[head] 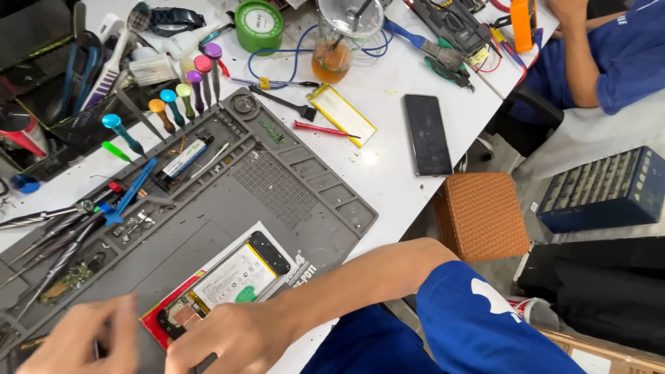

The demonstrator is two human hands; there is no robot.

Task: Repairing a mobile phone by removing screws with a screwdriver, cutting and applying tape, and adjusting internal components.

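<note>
the opened phone point(222, 284) lies back-side up on the grey repair mat point(277, 187), near the mat's front edge, with its pale battery showing and a red edge along its near side. the right hand point(232, 339) rests on the near end of the phone, fingers curled down over that end and touching it; whether they pinch anything small there cannot be told. the left hand point(76, 343) is just left of the phone, over the mat's front left part; it is blurred, fingers loosely bent, and it cannot be told whether it holds a tool.

on the mat, beyond the phone, a blue plastic pry tool point(128, 194) lies near the mat's left trays, with a small cylinder cell point(183, 159) beside it. metal tweezers point(48, 235) lie at the mat's left edge. a row of coloured-capped screwdrivers point(183, 90) stands just past the mat's far left corner.

on the white counter point(388, 173), right of the mat, a dark phone point(427, 135) lies face up, well apart from the opened one. between it and the mat's far corner lie a yellow-edged flat battery point(341, 114) and a red-handled screwdriver point(318, 129). a green tape roll point(258, 26) and a cup of orange drink point(332, 59) stand farther back. another person's arm in a blue sleeve point(609, 62) is at the counter's far right.
</note>
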